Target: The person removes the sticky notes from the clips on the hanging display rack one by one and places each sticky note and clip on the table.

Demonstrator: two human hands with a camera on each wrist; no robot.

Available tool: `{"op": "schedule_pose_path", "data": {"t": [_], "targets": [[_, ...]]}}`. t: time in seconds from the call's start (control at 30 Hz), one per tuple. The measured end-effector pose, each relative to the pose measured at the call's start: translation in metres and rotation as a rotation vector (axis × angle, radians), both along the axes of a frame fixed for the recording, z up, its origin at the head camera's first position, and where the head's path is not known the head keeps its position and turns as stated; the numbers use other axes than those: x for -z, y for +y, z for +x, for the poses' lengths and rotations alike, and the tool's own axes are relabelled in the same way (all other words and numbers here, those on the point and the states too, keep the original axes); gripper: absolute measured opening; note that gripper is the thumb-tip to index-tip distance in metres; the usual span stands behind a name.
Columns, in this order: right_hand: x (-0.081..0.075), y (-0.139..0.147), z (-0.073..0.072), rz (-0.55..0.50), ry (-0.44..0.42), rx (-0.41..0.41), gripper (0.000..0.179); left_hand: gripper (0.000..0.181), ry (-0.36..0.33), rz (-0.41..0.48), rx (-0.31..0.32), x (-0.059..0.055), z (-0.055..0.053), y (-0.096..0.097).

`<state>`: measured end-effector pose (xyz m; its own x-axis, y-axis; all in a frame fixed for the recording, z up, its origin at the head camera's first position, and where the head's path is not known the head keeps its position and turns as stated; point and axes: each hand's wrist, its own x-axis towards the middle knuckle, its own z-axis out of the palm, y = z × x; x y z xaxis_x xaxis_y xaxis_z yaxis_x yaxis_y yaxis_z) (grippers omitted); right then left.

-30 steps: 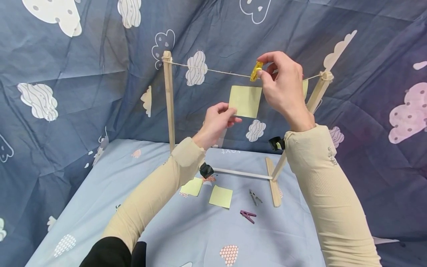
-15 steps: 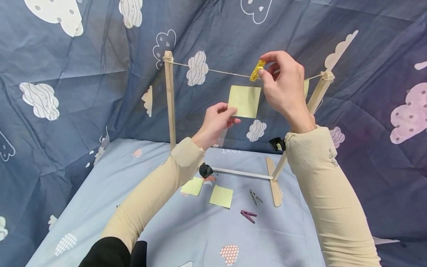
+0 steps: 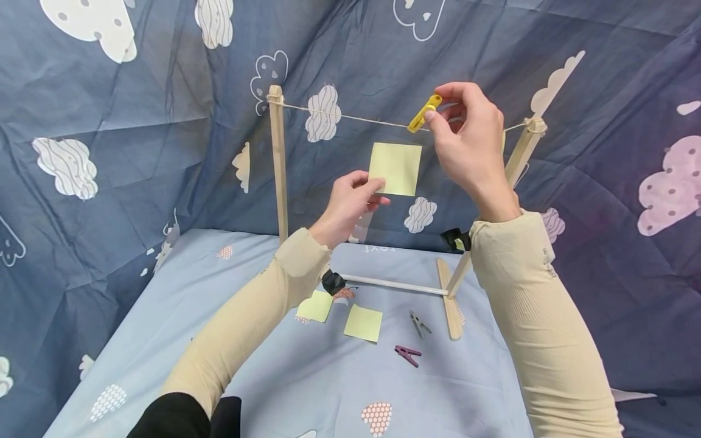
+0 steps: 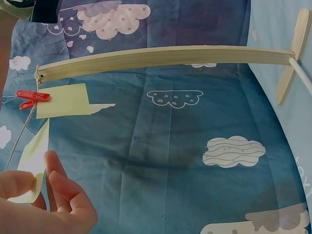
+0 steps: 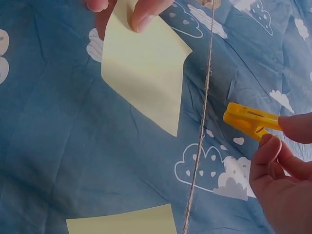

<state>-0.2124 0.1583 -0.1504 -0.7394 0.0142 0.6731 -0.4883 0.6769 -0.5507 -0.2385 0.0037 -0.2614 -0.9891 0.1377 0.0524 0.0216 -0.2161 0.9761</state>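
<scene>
My left hand (image 3: 353, 204) pinches a yellow square paper note (image 3: 397, 167) by its lower left corner, holding it below the string (image 3: 350, 115). In the right wrist view the note's edge stands a little apart from the string. Higher and to the right, my right hand (image 3: 471, 143) pinches a yellow clothespin (image 3: 423, 114) at its handle end, its nose pointing down toward the string. Another note (image 4: 63, 101) hangs from the string by a red clothespin (image 4: 32, 97), close to the right post; my right hand mostly hides it in the head view.
Wooden posts (image 3: 278, 164) at left and right carry the string, with a white rod (image 3: 397, 284) low between them. Two yellow notes (image 3: 363, 323), a grey clothespin (image 3: 420, 323) and a purple clothespin (image 3: 408, 355) lie on the light blue cloth. Dark blue cloud-print fabric hangs behind.
My left hand has moved slightly left and down with the note. My right hand has tilted the yellow clothespin, raising its handle end and shifting slightly to the right.
</scene>
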Motion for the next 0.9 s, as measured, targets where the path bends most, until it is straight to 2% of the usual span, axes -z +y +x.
{"op": "schedule_pose_path", "data": {"t": [0.53, 0.9], "targets": [[0.0007, 0.0056, -0.0006, -0.134, 0.018, -0.093, 0.034, 0.018, 0.011, 0.018, 0.015, -0.0002, 0.0021, -0.0046], [0.0019, 0.0061, 0.0028, -0.160, 0.020, -0.118, 0.034, 0.019, 0.003, 0.009, 0.034, 0.0004, 0.0056, -0.0089]]}}
